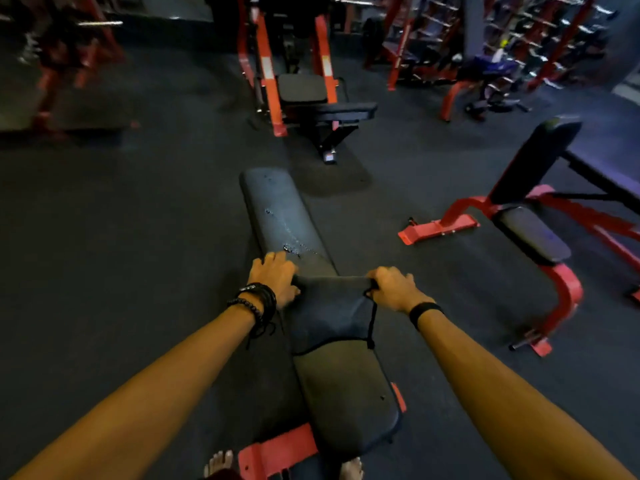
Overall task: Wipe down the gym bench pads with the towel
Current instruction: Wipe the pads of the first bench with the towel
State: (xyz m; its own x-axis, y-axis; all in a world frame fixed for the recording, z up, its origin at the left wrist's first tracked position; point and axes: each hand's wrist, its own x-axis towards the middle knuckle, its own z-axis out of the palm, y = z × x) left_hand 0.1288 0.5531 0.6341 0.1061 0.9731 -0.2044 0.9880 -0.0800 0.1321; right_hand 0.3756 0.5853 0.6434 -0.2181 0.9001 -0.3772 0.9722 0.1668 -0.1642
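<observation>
Two hands stretch a dark towel (329,313) flat across a long black gym bench pad (287,220), seen from above by the person doing the wiping. The towel lies across the middle of the counter, where the near seat pad (346,393) meets the longer back pad. Its far edge is pulled taut between the hands; its near edge sags in a curve, and a thin cord hangs from its right side.

The left hand (275,280) presses on the towel's left corner, fingers curled over the pad's edge and gripping the cloth. The right hand (393,289) pinches the right corner in a closed fist.

Just beyond the left hand's fingertips, a patch of wet droplets (294,245) glistens on the back pad, trailing away toward the far end. To do this step well, the person would likely keep the towel taut and flat, press evenly with both hands, and push forward over the wet streak in one pass to the pad's far end, so no moisture is left behind.

The pads look smooth and matte, with small specks or nicks on the surface. A red steel frame (277,448) shows below the near end, beside bare toes. Around it lie dark rubber flooring (121,254), another red bench (533,230) to the right, and blurred red racks behind.
</observation>
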